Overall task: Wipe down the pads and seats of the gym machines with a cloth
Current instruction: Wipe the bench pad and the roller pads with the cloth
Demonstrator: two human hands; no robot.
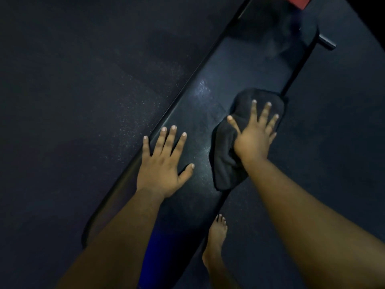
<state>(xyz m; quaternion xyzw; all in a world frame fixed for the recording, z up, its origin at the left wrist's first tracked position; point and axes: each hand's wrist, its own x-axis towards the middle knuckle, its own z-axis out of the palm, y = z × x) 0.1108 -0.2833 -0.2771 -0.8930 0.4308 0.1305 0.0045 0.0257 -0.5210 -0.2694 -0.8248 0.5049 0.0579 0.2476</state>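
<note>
On the long black bench pad, toward its right edge, lies one dark cloth, bunched and partly hidden under the right hand; its folds are hard to read in the dim light. That hand presses flat on the cloth with fingers spread, not clenched around it. One left hand rests palm-down on the bare pad beside the cloth, fingers splayed and holding nothing. The pad runs diagonally, its near end hidden behind the forearms and something blue, possibly clothing. One bare foot stands on the dark floor just beside the bench. At the top edge a red object is cut off, and one short black bar juts from the frame.
</note>
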